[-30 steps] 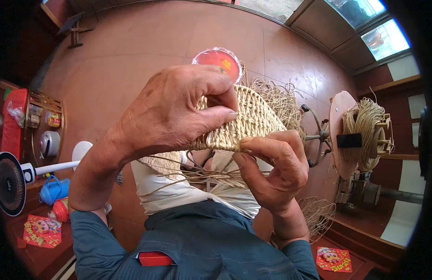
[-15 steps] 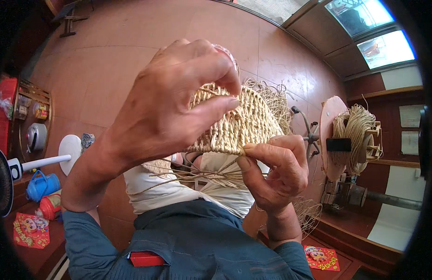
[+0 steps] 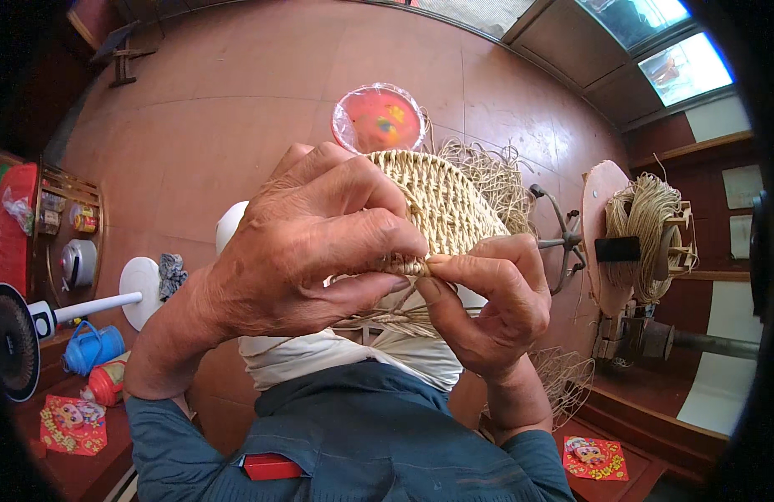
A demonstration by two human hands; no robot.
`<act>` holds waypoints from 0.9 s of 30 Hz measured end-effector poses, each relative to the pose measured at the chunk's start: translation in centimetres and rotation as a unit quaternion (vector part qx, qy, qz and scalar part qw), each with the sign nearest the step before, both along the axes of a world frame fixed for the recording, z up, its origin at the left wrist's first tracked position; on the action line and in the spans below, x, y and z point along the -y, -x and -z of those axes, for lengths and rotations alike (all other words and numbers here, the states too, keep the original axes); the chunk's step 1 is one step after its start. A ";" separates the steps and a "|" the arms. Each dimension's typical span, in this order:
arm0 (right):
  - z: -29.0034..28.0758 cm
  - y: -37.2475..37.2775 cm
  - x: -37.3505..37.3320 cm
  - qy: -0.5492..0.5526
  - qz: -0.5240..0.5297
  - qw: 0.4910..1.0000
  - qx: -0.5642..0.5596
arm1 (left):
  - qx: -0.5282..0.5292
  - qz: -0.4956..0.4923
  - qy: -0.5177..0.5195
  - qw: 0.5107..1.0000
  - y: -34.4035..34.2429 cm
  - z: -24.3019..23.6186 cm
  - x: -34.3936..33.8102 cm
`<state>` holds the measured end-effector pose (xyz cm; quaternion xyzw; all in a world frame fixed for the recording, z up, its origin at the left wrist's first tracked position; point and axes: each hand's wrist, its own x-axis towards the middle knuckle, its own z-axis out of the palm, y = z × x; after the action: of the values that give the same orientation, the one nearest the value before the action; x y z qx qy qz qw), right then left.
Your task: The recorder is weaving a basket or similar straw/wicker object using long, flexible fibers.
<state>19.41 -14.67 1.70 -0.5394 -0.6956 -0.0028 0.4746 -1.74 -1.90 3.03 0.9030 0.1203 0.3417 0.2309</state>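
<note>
Left hand point(image 3: 299, 243): fingers pinched on near edge of woven straw piece point(image 3: 444, 199), held above lap point(image 3: 345, 356). Right hand point(image 3: 500, 301): fingers clamped on same edge, just beside. Red basin point(image 3: 372, 121), loose cord point(image 3: 497, 180) beyond piece.

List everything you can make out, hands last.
Woven piece: 1, tan, between the hands
Loose cords: many, tan, beyond it
Basin: 1, red, ahead
Coiled cord: count unclear, tan, right
Slab: 1, black, right
Star base: 1, dark, right
Fan: 1, black and white, left
Jug: 1, blue, left
Cloth: 1, grey, by fan base
Pot: 1, grey, left
Prints: 2, red, lower left and lower right
Shirt: 1, blue, bottom
Left hand: 1, bare, piece's near edge
Right hand: 1, bare, same edge
</note>
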 end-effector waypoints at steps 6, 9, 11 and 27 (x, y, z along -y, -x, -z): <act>0.1 0.0 0.0 -0.004 -0.009 1.000 -0.014 | -0.011 -0.008 -0.061 0.998 -0.4 -0.3 -0.1; 0.2 0.0 0.0 -0.006 -0.005 1.000 -0.012 | -0.017 0.012 -0.069 0.997 -0.6 -0.4 -0.7; 0.3 0.0 0.0 -0.007 -0.006 1.000 -0.012 | -0.023 0.024 -0.068 0.997 -0.8 -0.4 -1.1; 0.5 0.0 -0.5 -0.019 -0.007 1.000 -0.010 | 0.056 -0.027 -0.064 0.996 -1.0 2.1 -0.3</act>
<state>19.45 -14.13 1.20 -0.5257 -0.6943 -0.0071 0.4914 -0.76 -1.61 0.92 0.8918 0.1098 0.4047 0.1700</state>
